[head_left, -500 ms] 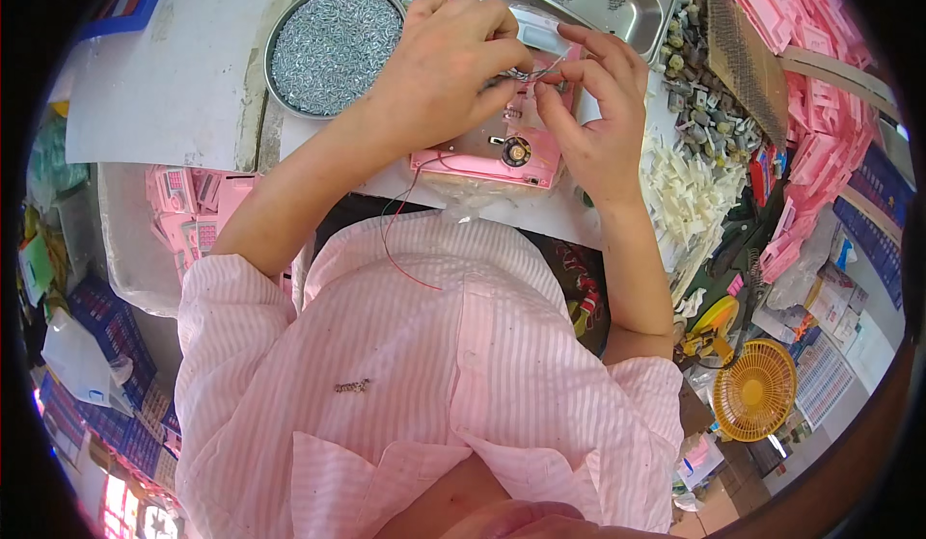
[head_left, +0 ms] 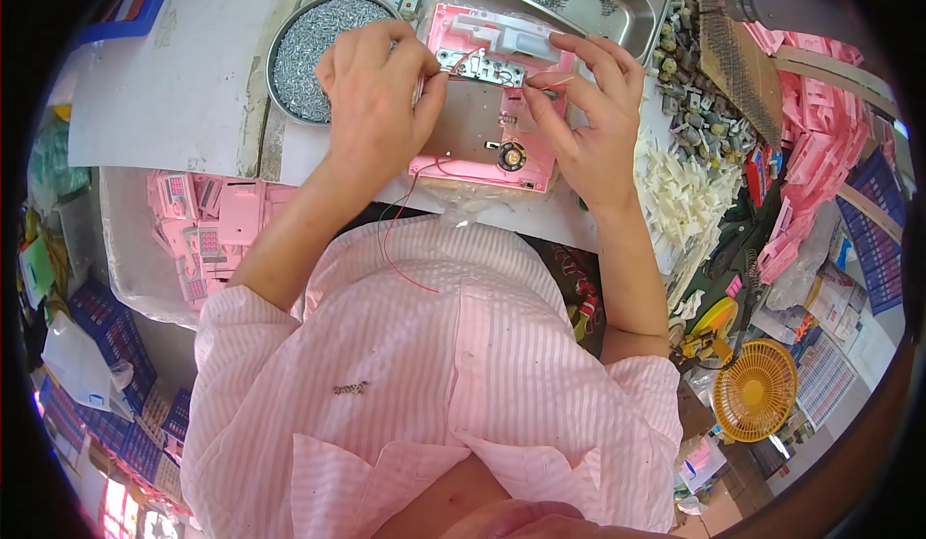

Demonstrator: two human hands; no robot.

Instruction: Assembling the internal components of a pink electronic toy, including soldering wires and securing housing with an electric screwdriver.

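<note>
A pink plastic toy housing (head_left: 536,161) lies open side up on the white bench, showing a brown circuit board (head_left: 465,126), a small round speaker (head_left: 511,156) and red and black wires (head_left: 405,250) trailing toward me. My left hand (head_left: 378,91) presses down on the housing's left edge, fingers curled over the board. My right hand (head_left: 590,120) grips the right side, thumb and forefinger pinching a small part at the board's upper right corner.
A round metal dish of small screws (head_left: 307,49) sits left of the housing. A divided steel tray (head_left: 617,9) lies behind. White plastic pieces (head_left: 680,197) and grey parts (head_left: 699,115) pile at right, pink housings (head_left: 207,226) in a bin at lower left, a yellow fan (head_left: 754,390) below right.
My hands have spread apart from a close pinch above the housing to its two sides, and the board is now uncovered. The view has shifted slightly.
</note>
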